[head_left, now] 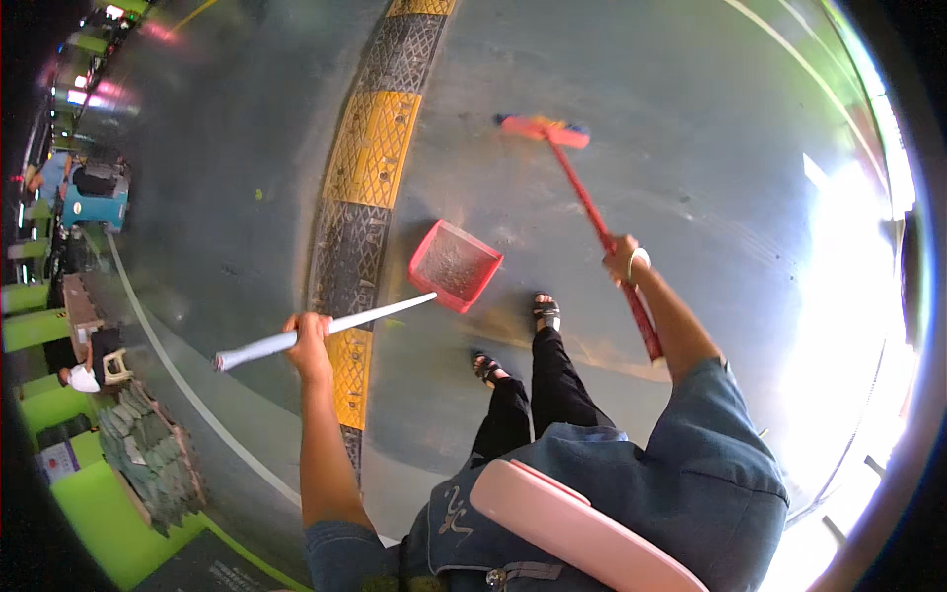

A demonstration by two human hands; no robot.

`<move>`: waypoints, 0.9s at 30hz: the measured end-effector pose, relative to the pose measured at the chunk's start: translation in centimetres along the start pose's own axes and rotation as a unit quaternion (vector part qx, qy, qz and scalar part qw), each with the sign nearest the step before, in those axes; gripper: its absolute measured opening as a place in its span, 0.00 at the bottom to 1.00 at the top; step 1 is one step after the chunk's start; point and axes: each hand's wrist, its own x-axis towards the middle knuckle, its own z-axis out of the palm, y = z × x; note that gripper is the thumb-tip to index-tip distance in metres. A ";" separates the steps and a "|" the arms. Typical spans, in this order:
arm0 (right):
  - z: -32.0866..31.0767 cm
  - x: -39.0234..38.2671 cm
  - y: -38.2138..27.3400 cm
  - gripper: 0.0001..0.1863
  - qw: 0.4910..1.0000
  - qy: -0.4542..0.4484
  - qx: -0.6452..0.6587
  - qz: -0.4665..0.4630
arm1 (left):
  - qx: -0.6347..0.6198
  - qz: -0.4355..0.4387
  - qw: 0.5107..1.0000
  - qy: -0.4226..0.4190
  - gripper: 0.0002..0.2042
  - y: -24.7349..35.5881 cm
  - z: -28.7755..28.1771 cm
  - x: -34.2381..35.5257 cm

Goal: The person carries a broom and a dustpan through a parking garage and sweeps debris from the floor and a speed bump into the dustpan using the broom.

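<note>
My left hand (311, 343) is closed round the white handle of a long-handled dustpan (481, 259). The red pan rests on the grey floor just right of the speed bump, with greyish dirt spread inside it. In my right hand (621, 260) is the red stick of a broom (582, 193), gripped about midway. Its pink head with blue and yellow bits, a little blurred, is on the floor ahead and to the right of the pan. A pale band circles my right wrist.
A yellow and black speed bump (380, 148) runs away from me on the left. Farther left are a teal machine (96, 197), a seated person (84, 373) and a pile of grey-green sacks (148, 454). Strong light falls on the floor at right. My sandalled feet stand behind the pan.
</note>
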 end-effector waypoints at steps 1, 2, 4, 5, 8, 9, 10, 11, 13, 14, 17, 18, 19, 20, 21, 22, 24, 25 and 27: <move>-0.7 2.8 0.3 0.12 1.000 0.001 0.028 0.006 | 0.004 0.001 1.000 -0.006 0.10 0.1 0.2 -0.1; -1.2 5.3 0.7 0.10 0.998 0.011 0.055 0.023 | 0.001 0.008 1.000 -0.020 0.10 0.3 0.3 -0.1; -0.5 8.8 1.6 0.12 0.998 0.022 0.012 0.058 | 0.025 0.008 1.000 -0.006 0.10 0.5 0.5 -0.4; 0.4 9.5 2.2 0.12 0.997 0.021 0.021 0.067 | 0.028 0.014 0.999 -0.015 0.11 0.6 0.6 -0.4; 4.3 6.4 4.9 0.14 0.995 -0.024 -0.090 0.023 | 0.030 0.024 0.999 -0.028 0.10 0.7 0.6 -0.5; 5.7 4.2 5.7 0.16 0.998 0.003 -0.024 0.060 | 0.035 0.018 0.998 -0.039 0.10 0.7 0.6 -0.4; 7.3 1.1 6.5 0.23 0.997 0.017 -0.059 0.041 | 0.039 0.019 0.998 -0.035 0.10 0.7 0.6 -0.4; 8.6 -1.6 6.7 0.27 0.987 -0.024 -0.154 0.026 | 0.044 0.008 0.999 -0.016 0.10 0.7 0.6 -0.3; 10.2 -6.7 6.6 0.28 0.990 -0.118 -0.019 0.071 | 0.035 0.010 0.999 -0.024 0.10 0.7 0.5 -0.3; 10.6 -9.3 6.5 0.28 0.979 -0.167 0.063 0.100 | 0.030 0.002 0.999 -0.028 0.10 0.6 0.5 -0.3; 10.0 -14.1 5.6 0.25 0.996 -0.082 0.027 -0.028 | 0.023 -0.006 0.999 -0.029 0.11 0.5 0.3 -0.4; 9.5 -15.3 5.6 0.24 0.991 -0.116 0.066 -0.010 | 0.020 -0.001 0.999 -0.037 0.11 0.5 0.2 -0.4; 9.0 -16.3 5.8 0.22 0.986 -0.115 0.120 -0.015 | 0.003 0.006 0.999 -0.037 0.11 0.4 0.0 -0.4; 8.6 -17.0 5.9 0.22 0.983 -0.148 0.105 0.008 | 0.011 0.003 0.999 -0.030 0.11 0.3 -0.2 -0.3; 8.4 -17.9 6.3 0.24 0.988 -0.088 0.128 -0.015 | -0.001 0.007 0.999 -0.044 0.11 0.2 -0.4 -0.2; 8.3 -18.5 6.9 0.25 0.986 -0.055 0.157 -0.017 | -0.020 0.013 0.998 -0.059 0.11 0.1 -0.8 -0.2; 8.3 -19.1 8.5 0.28 0.975 -0.031 0.212 0.063 | -0.038 0.005 0.998 -0.052 0.11 -0.1 -1.6 -0.1; 8.3 -19.1 9.4 0.28 0.972 -0.023 0.206 0.115 | -0.039 0.007 0.998 -0.048 0.11 -0.2 -2.0 -0.1; 8.0 -17.9 11.4 0.28 0.961 0.034 0.233 0.145 | -0.069 0.004 0.994 -0.082 0.10 -0.2 -2.7 -0.2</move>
